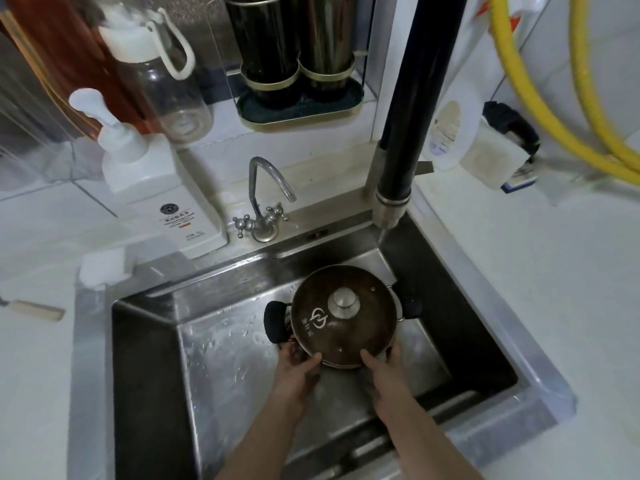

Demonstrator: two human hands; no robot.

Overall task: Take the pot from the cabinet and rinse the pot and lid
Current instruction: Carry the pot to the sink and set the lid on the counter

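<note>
A steel pot [398, 308] with black side handles sits low in the steel sink [225, 341]. Its dark glass lid [343, 336] with a silver knob covers it. My left hand [299, 367] grips the pot's near left side, thumb on the lid's rim. My right hand [381, 367] grips the near right side, thumb on the lid's edge. The large black faucet [393, 202] hangs above the sink's back right; a thin stream of water falls from it behind the pot.
A small silver tap [265, 206] stands behind the sink. A white soap dispenser [166, 188] and a clear bottle [169, 84] stand at the back left. A utensil holder [298, 64] hangs on the wall. Yellow hoses [540, 109] curve at right. A knife handle [34, 310] lies at left.
</note>
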